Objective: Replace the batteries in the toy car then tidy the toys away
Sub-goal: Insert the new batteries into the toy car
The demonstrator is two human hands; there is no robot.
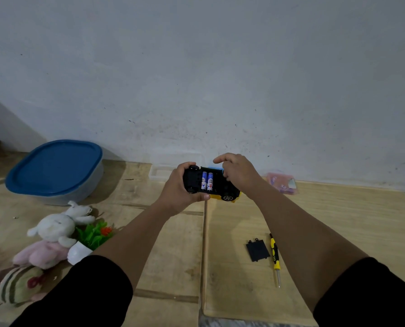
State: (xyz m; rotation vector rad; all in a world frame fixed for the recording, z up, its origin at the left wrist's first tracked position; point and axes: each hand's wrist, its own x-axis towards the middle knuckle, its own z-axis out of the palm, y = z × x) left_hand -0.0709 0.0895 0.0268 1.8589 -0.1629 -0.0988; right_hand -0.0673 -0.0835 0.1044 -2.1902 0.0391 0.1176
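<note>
I hold a yellow toy car (216, 188) upside down above the wooden floor, its black underside facing me. My left hand (181, 190) grips the car's left end. Two blue and white batteries (207, 181) lie side by side in the open compartment. My right hand (235, 171) hovers over the car's right end with fingers loosely curled; whether it touches the car is unclear. The black battery cover (257, 250) lies on the floor at lower right. Beside it lies a yellow and black screwdriver (275, 258).
A clear tub with a blue lid (55, 167) stands at the left by the wall. Several soft toys (53, 228) and a green plastic plant (94, 234) lie at lower left. A clear box (160, 172) and a pink packet (282, 182) sit against the wall.
</note>
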